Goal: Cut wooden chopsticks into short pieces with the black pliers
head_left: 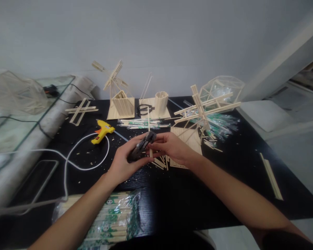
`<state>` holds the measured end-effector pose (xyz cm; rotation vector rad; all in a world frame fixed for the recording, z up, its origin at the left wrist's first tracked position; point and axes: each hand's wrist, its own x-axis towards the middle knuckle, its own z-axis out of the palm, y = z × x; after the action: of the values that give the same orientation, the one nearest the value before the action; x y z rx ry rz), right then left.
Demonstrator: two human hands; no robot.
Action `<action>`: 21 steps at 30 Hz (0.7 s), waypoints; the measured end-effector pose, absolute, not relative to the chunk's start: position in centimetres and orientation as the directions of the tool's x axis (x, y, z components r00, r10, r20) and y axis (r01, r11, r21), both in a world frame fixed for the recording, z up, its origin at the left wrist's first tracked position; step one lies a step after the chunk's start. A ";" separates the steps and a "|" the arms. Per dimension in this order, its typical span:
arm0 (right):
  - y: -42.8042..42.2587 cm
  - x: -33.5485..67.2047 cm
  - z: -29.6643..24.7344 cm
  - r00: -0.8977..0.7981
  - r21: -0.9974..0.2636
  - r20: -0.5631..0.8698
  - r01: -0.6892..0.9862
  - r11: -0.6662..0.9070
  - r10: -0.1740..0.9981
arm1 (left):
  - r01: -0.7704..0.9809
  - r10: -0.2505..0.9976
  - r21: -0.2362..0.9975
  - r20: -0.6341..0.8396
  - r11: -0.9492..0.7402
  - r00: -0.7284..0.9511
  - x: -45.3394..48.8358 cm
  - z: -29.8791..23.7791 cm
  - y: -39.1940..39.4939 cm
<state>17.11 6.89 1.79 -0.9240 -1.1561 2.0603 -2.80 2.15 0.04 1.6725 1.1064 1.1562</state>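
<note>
My left hand [125, 161] is closed around a dark cutter tool [142, 146] above the middle of the black table [224, 180]. My right hand [172, 147] pinches a thin wooden stick [148, 119] that stands upright and passes through the tool's jaws. Under both hands lies a pile of short cut sticks [160, 162] beside a flat panel of glued sticks [185, 137].
A yellow glue gun [103, 131] with a white cord [70, 161] lies at left. Stick windmill models [118, 92] [202, 107], a stick cup [161, 99] and wrapped chopsticks [143, 122] stand behind. A chopstick packet [109, 218] sits at the near edge. Loose sticks [271, 175] lie right.
</note>
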 end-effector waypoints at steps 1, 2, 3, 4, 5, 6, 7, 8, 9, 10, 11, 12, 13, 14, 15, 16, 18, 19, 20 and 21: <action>6.9 17.1 1.8 -0.583 -0.879 -0.279 -0.164 -0.447 0.763 | 0.218 0.945 0.929 0.258 -0.300 0.200 -2.8 0.0 2.2; 6.9 17.1 1.8 -0.583 -0.878 -0.277 -0.169 -0.448 0.764 | 0.226 0.944 0.925 0.262 -0.305 0.202 -2.9 0.0 2.2; 6.9 17.1 1.8 -0.582 -0.878 -0.274 -0.174 -0.446 0.765 | 0.234 0.943 0.922 0.264 -0.309 0.205 -2.9 0.0 2.2; 6.8 17.1 1.8 -0.580 -0.879 -0.269 -0.179 -0.443 0.769 | 0.242 0.942 0.919 0.265 -0.311 0.207 -2.9 0.0 2.1; 6.8 17.0 1.8 -0.576 -0.880 -0.264 -0.184 -0.437 0.774 | 0.250 0.942 0.917 0.263 -0.311 0.207 -2.9 0.0 2.1; 6.8 17.0 1.8 -0.571 -0.883 -0.260 -0.187 -0.431 0.779 | 0.256 0.944 0.916 0.260 -0.308 0.204 -2.9 0.0 2.1; 6.7 17.0 1.8 -0.567 -0.885 -0.258 -0.186 -0.426 0.783 | 0.263 0.946 0.916 0.256 -0.303 0.197 -2.9 0.1 2.1; 6.7 17.0 1.9 -0.562 -0.888 -0.257 -0.183 -0.421 0.786 | 0.268 0.949 0.917 0.252 -0.297 0.189 -2.9 0.1 2.1; 6.7 17.0 1.9 -0.558 -0.891 -0.257 -0.179 -0.417 0.789 | 0.273 0.951 0.917 0.249 -0.292 0.180 -2.9 0.1 2.0; 6.6 17.0 1.9 -0.556 -0.893 -0.256 -0.177 -0.413 0.791 | 0.279 0.953 0.915 0.250 -0.291 0.174 -2.9 0.2 2.0; 6.6 17.0 2.0 -0.557 -0.896 -0.253 -0.174 -0.409 0.791 | 0.287 0.952 0.912 0.251 -0.292 0.173 -2.9 0.2 2.0; 6.7 17.0 2.0 -0.558 -0.899 -0.248 -0.173 -0.403 0.792 | 0.296 0.950 0.907 0.256 -0.300 0.179 -3.0 0.2 2.0; 6.7 17.1 2.0 -0.556 -0.903 -0.240 -0.173 -0.394 0.796 | 0.304 0.946 0.901 0.262 -0.311 0.190 -3.0 0.2 2.0; 6.7 17.1 2.0 -0.551 -0.908 -0.233 -0.172 -0.382 0.801 | 0.310 0.941 0.894 0.270 -0.323 0.203 -3.1 0.2 2.1; 6.7 17.1 2.0 -0.546 -0.913 -0.229 -0.166 -0.372 0.806 | 0.316 0.937 0.888 0.275 -0.334 0.217 -3.1 0.2 2.1; 6.7 17.1 2.0 -0.539 -0.918 -0.227 -0.160 -0.364 0.811 | 0.320 0.933 0.883 0.279 -0.343 0.228 -3.2 0.2 2.1; 6.7 17.1 2.0 -0.529 -0.923 -0.224 -0.154 -0.352 0.818 | 0.323 0.929 0.878 0.286 -0.352 0.237 -3.2 0.3 2.1; 6.7 17.1 1.9 -0.530 -0.924 -0.221 -0.155 -0.350 0.818 | 0.322 0.928 0.878 0.288 -0.354 0.235 -3.2 0.3 2.1; 6.7 17.0 1.9 -0.534 -0.924 -0.216 -0.160 -0.348 0.818 | 0.321 0.928 0.877 0.292 -0.356 0.231 -3.2 0.3 2.1; 6.7 17.0 1.8 -0.536 -0.923 -0.208 -0.169 -0.345 0.818 | 0.321 0.927 0.876 0.296 -0.359 0.229 -3.2 0.4 2.1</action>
<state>17.02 6.75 1.79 -0.9102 -1.2167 1.9399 -3.20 2.05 0.35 1.8166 1.1527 1.1217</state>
